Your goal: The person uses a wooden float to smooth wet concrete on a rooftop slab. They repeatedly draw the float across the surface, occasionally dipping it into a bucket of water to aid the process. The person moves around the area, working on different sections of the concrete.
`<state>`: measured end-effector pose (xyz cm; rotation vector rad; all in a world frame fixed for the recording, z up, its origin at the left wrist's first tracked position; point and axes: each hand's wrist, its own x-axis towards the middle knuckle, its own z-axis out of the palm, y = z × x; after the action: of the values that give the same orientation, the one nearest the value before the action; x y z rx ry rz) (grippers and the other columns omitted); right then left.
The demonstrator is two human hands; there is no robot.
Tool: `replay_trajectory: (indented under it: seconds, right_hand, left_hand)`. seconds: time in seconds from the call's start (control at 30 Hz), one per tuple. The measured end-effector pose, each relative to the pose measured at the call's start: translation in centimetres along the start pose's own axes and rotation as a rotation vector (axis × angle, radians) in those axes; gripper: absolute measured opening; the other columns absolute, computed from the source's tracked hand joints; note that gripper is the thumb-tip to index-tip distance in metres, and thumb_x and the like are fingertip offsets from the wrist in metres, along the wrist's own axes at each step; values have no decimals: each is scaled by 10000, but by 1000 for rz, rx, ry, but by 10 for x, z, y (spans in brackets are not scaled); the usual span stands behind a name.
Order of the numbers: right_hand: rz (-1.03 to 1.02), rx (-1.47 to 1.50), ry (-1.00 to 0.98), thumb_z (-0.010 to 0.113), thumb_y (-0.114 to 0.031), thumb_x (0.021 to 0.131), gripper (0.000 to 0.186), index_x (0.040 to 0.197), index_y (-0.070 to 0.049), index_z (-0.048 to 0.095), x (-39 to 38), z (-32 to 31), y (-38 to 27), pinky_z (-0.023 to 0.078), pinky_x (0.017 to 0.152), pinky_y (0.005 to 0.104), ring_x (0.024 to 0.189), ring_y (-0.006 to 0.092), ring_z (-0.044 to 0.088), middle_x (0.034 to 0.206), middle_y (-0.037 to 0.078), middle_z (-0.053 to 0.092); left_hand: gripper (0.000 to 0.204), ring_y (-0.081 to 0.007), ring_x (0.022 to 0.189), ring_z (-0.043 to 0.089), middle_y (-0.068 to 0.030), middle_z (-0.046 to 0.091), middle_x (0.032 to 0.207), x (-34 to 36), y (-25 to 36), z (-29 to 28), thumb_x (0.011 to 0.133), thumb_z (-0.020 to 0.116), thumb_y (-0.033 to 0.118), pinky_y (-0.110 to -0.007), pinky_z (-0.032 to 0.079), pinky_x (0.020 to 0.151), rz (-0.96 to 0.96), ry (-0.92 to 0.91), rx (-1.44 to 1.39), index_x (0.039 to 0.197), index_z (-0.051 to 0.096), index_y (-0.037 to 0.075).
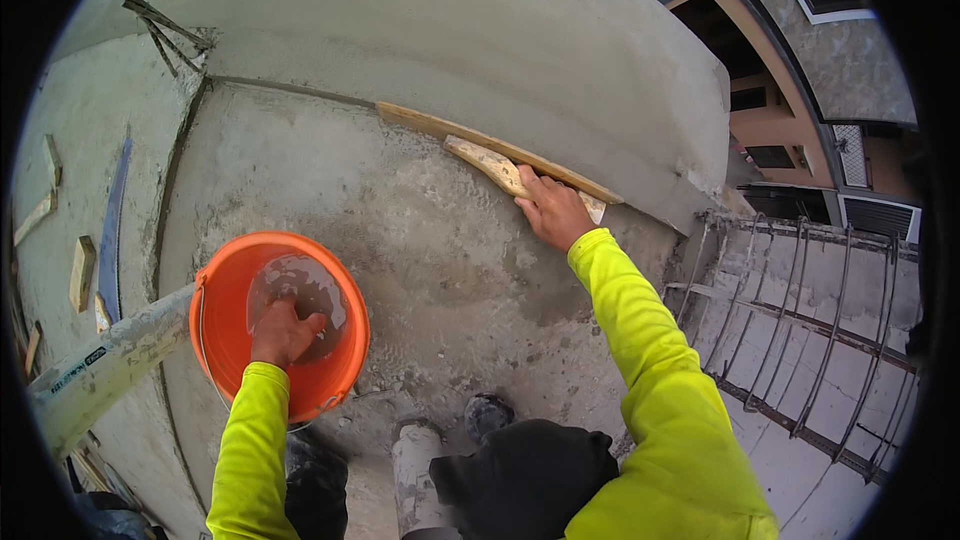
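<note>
My left hand [283,332] reaches down into an orange bucket [225,315] at the lower left. Its fingertips dip into murky grey water [313,285] at the bottom, so whether they hold anything is hidden; the thumb shows, pointing right. My right hand [553,210] is wrapped round the handle of a wooden float [490,164]. The float's long, thin board lies against the foot of a smooth grey plastered wall [480,30], where it meets the rough, wet concrete floor [420,260].
A thick pale pipe [110,365] slants beside the bucket. Bare rebar [150,15] sticks out at the upper left, and a rebar grid [800,330] spans the right side beyond the floor's edge. Wood scraps [82,273] and a blue strip [117,225] lie left. Buildings [790,90] stand beyond.
</note>
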<state>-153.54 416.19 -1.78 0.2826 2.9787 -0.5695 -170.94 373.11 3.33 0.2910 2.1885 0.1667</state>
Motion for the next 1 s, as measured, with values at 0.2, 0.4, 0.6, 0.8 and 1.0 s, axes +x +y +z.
replay_trajectory:
  seconds: [0.2,0.4,0.6,0.8,1.0]
  right_hand:
    - [130,-7,43,715,-148,903,540,1388,-8,525,-136,-48,104,542,842,448,970,411,664,1086,241,664]
    - [-10,18,98,669,-197,927,570,1436,-60,454,-24,2,27,535,789,479,884,379,655,1004,193,646]
    - [12,71,93,597,-264,991,467,1393,-73,456,39,22,-29,521,834,495,946,393,647,1008,195,646]
    - [302,-11,2,662,-205,944,519,1426,-76,519,-128,-43,97,530,859,462,957,395,653,1055,216,671]
    - [110,21,62,663,-185,939,518,1414,-39,517,-119,-32,106,518,860,443,964,375,637,1048,196,647]
  left_hand:
    - [661,-446,1271,532,-336,561,1312,-8,3,8,801,739,387,-465,433,1097,-2,59,21,1279,581,-41]
    - [623,-459,1205,574,-339,587,1256,2,6,9,788,748,360,-463,471,1043,2,30,77,1223,594,-58]
    - [550,-443,1096,642,-313,657,1152,9,0,0,780,741,318,-437,501,965,113,-19,36,1137,623,-83]
    - [549,-430,1063,651,-309,673,1072,6,-8,2,764,743,361,-448,508,938,174,62,103,1070,648,-84]
    - [550,-425,1017,665,-307,682,1022,7,4,5,756,751,383,-461,525,893,87,35,134,1027,655,-86]
